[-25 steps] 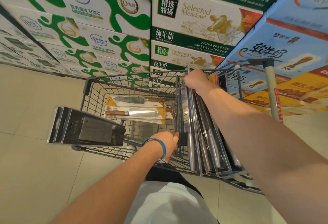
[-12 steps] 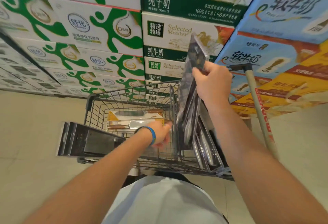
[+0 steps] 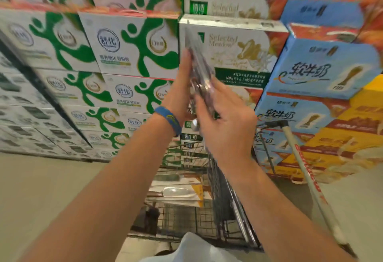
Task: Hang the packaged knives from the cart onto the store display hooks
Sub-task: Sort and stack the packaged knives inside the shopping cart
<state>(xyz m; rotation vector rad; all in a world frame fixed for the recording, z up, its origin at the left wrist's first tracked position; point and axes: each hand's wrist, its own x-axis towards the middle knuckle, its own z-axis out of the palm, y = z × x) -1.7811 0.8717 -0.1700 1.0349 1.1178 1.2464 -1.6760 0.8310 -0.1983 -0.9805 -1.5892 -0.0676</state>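
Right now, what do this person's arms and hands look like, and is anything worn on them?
Both forearms are bare, with no sleeves in view, and both hands are ungloved. The left hand has a blue wristband with a yellowish marking at its wrist; the right hand shows no band or watch.

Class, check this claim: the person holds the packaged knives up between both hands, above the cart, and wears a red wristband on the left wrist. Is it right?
Not quite. The wristband on the left wrist is blue, not red; the head view shows it. The rest stands: the left hand and right hand hold the packaged knives up between them, above the cart.
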